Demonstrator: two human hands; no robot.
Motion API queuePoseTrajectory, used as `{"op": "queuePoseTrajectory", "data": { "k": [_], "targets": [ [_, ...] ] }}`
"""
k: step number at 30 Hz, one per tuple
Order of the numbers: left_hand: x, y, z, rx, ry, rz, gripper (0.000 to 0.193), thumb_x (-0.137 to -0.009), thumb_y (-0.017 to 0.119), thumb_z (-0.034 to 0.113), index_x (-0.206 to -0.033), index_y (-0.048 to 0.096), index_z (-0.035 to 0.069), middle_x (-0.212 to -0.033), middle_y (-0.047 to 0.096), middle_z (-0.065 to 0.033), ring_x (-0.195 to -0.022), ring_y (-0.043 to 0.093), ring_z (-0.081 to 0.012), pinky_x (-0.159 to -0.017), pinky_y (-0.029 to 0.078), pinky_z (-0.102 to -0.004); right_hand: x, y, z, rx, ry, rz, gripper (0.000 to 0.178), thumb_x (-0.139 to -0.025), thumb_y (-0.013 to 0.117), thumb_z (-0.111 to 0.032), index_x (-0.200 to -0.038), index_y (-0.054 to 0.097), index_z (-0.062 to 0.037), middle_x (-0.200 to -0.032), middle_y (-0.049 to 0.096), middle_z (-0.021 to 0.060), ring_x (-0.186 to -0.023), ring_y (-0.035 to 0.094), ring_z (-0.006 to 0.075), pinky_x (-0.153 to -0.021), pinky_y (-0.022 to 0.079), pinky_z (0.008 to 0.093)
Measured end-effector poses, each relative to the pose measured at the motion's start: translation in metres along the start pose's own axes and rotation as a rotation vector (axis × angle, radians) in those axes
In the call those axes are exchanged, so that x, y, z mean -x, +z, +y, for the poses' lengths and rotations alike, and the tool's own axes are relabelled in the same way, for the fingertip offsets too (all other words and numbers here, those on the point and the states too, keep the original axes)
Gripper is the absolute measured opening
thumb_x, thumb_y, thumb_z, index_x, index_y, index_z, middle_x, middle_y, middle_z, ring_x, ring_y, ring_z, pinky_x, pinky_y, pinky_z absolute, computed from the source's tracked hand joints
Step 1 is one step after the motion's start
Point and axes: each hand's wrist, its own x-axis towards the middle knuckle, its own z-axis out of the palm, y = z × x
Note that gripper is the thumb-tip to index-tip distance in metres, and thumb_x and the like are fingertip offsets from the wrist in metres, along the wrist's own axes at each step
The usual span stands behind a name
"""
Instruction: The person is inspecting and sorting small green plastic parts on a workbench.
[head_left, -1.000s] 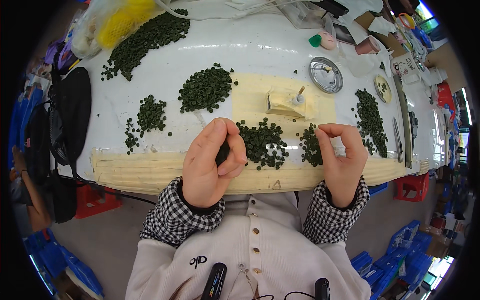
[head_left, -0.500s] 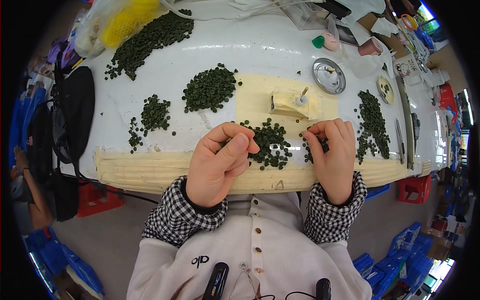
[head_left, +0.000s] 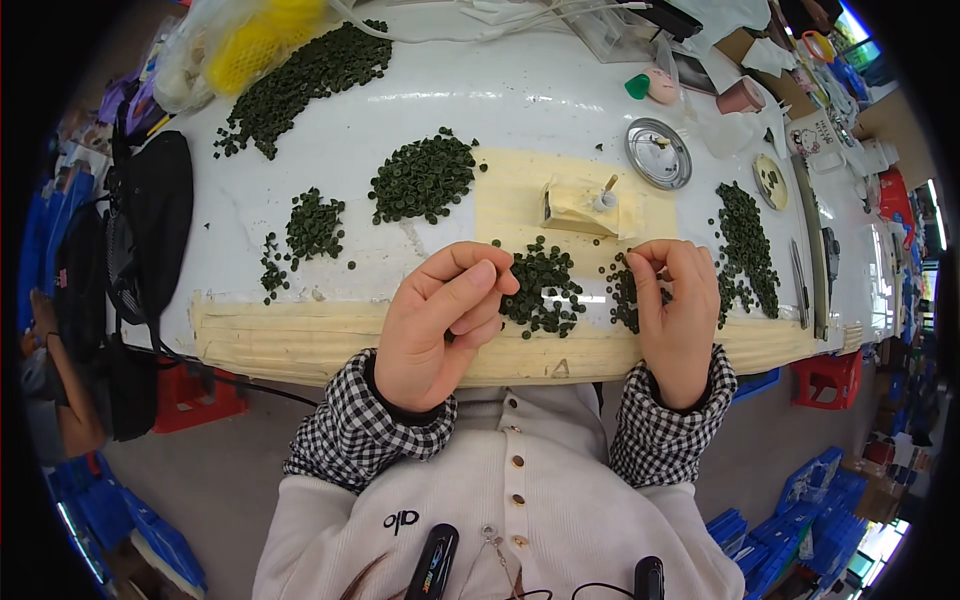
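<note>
My left hand (head_left: 440, 325) is raised over the front of the table, thumb and forefinger pinched together. Anything between those fingertips is too small or hidden to make out. To its right lies a loose heap of small dark green round pieces (head_left: 545, 285), partly covered by the hand. My right hand (head_left: 680, 310) also makes a pinch, above a smaller cluster of the same pieces (head_left: 622, 292); what it grips, if anything, does not show. Just beyond the hands, a cream tape-covered block (head_left: 575, 210) with a small upright post stands on a taped patch.
More green heaps lie at the far left (head_left: 310, 85), centre left (head_left: 425, 178), left (head_left: 313, 222) and right (head_left: 745, 240). A round metal dish (head_left: 658, 153) sits at the back right, near a small yellowish dish (head_left: 770, 182). Tweezers (head_left: 799, 280) lie at right. A black backpack (head_left: 155, 230) hangs at left.
My right hand has shifted slightly right and up, its pinched fingertips moving off the edge of the small cluster. My left hand has turned a little, its fingertips moving slightly up.
</note>
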Motion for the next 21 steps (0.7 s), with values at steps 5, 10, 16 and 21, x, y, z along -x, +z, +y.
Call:
{"op": "queuePoseTrajectory", "data": {
  "k": [5, 10, 16, 21],
  "targets": [
    [0.001, 0.001, 0.003, 0.055, -0.027, 0.013, 0.014, -0.091, 0.046, 0.011, -0.099, 0.054, 0.002, -0.084, 0.053, -0.0021, -0.057, 0.033, -0.0034, -0.05, 0.028, -0.0174, 0.0, -0.003, -0.001, 0.103, -0.115, -0.004, 0.007, -0.077, 0.063, -0.003, -0.083, 0.06, -0.001, -0.073, 0.056, 0.007, -0.068, 0.051, 0.0229, -0.063, 0.04, 0.0315],
    [0.0, 0.0, 0.003, 0.145, -0.058, -0.008, 0.013, -0.091, 0.045, 0.012, -0.095, 0.052, 0.003, -0.083, 0.05, -0.0021, -0.057, 0.032, -0.0042, -0.05, 0.028, -0.0179, -0.004, -0.004, -0.006, 0.308, -0.292, -0.055, 0.01, -0.072, 0.065, -0.003, -0.081, 0.06, -0.0029, -0.074, 0.056, 0.0053, -0.068, 0.052, 0.022, -0.064, 0.04, 0.0319],
    [0.0, 0.0, 0.003, 0.115, -0.049, -0.005, 0.013, -0.091, 0.045, 0.012, -0.095, 0.053, 0.002, -0.086, 0.054, -0.0043, -0.056, 0.032, -0.0036, -0.049, 0.028, -0.0179, -0.012, -0.006, -0.005, 0.477, -0.496, -0.143, 0.007, -0.065, 0.056, -0.006, -0.07, 0.051, -0.0063, -0.067, 0.046, 0.0046, -0.066, 0.049, 0.0195, -0.061, 0.039, 0.0304],
    [0.0, -0.001, 0.004, 0.132, -0.076, -0.074, 0.016, -0.091, 0.044, 0.011, -0.098, 0.055, 0.001, -0.086, 0.058, -0.006, -0.055, 0.032, -0.003, -0.049, 0.028, -0.017, -0.011, -0.004, -0.003, 0.356, -0.418, -0.095, 0.01, -0.067, 0.06, -0.004, -0.07, 0.051, -0.005, -0.067, 0.047, 0.0054, -0.066, 0.049, 0.02, -0.061, 0.04, 0.0314]
  ]
}}
